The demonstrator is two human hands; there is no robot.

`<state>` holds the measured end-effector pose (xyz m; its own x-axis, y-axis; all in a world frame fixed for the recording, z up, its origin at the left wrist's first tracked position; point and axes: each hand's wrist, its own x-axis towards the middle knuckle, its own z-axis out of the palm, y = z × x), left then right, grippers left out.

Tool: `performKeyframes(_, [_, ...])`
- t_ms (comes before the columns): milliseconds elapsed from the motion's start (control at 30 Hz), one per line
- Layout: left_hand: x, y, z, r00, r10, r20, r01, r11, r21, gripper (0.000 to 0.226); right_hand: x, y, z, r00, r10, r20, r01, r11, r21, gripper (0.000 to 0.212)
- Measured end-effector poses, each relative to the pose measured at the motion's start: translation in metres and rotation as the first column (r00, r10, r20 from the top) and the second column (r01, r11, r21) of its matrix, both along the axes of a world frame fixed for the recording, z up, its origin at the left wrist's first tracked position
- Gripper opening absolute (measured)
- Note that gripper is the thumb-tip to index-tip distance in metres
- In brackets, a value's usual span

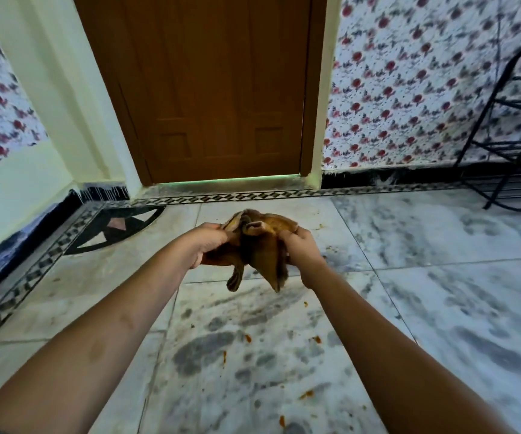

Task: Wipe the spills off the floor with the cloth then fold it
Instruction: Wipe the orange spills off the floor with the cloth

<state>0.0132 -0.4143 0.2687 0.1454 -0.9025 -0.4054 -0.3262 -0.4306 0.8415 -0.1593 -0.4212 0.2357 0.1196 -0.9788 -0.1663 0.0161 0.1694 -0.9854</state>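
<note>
The cloth [254,245] hangs bunched above the floor [440,245]. The left hand [204,244] grips its nine o'clock edge and the right hand [299,245] its three o'clock edge, probably gathering it into a pad. Orange spills [247,338] lie unwiped at six o'clock of it.

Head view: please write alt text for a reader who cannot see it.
The left hand and the right hand grip a crumpled brown cloth between them, above a marble floor. Orange spill spots lie on the tiles nearer the person; a closed brown door stands ahead.
</note>
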Motion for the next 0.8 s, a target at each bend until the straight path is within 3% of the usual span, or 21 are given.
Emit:
performKeyframes(67, [-0.017,0.004,0.009,0.998,0.015,0.055,-0.015,1.000,-0.008,0.008,-0.015,-0.001,0.008,0.998,-0.046,0.050,0.042,0.995,0.086,0.010])
performKeyframes(133, [-0.033,0.005,0.019,0.995,0.063,0.082,-0.062,0.998,-0.016,0.014,-0.025,-0.003,0.008,0.996,-0.065,0.057,0.057,0.989,0.133,0.012])
performKeyframes(233, [-0.053,0.003,0.031,0.979,0.185,0.090,-0.181,0.982,-0.050,0.019,-0.032,-0.008,-0.004,0.989,-0.124,0.078,0.108,0.977,0.185,0.031])
performKeyframes(333, [-0.067,-0.001,0.034,0.947,0.319,0.029,-0.315,0.944,-0.100,0.034,-0.029,-0.008,-0.025,0.948,-0.216,0.234,0.130,0.934,0.334,0.044])
performKeyframes(433, [-0.068,-0.004,0.036,0.903,0.429,0.003,-0.416,0.878,-0.237,0.027,-0.020,-0.006,-0.049,0.887,-0.213,0.411,0.023,0.907,0.420,0.052])
performKeyframes(500, [-0.064,-0.006,0.037,0.883,0.404,0.237,-0.289,0.868,-0.404,0.031,-0.019,-0.005,-0.057,0.900,-0.198,0.389,0.012,0.901,0.433,0.052])
performKeyframes(567, [-0.064,-0.001,0.044,0.733,0.318,0.601,-0.018,0.893,-0.450,0.040,-0.014,-0.008,-0.065,0.913,-0.165,0.373,-0.015,0.900,0.436,0.059])
performKeyframes(600, [-0.063,0.002,0.045,0.657,0.282,0.699,0.096,0.888,-0.449,0.040,-0.014,-0.006,-0.065,0.915,-0.134,0.382,-0.042,0.907,0.419,0.063])
performKeyframes(700, [-0.050,0.009,0.043,0.543,0.309,0.781,0.256,0.824,-0.505,0.031,0.000,-0.005,-0.069,0.923,-0.081,0.375,-0.010,0.972,0.236,0.070])
performKeyframes(733, [-0.045,0.012,0.043,0.526,0.341,0.779,0.268,0.803,-0.532,0.029,0.005,-0.003,-0.069,0.948,-0.068,0.310,0.015,0.985,0.171,0.075])
performKeyframes(800, [-0.035,0.018,0.045,0.520,0.379,0.765,0.262,0.782,-0.566,0.028,0.014,-0.001,-0.066,0.999,0.006,0.035,-0.006,1.000,-0.005,0.098])
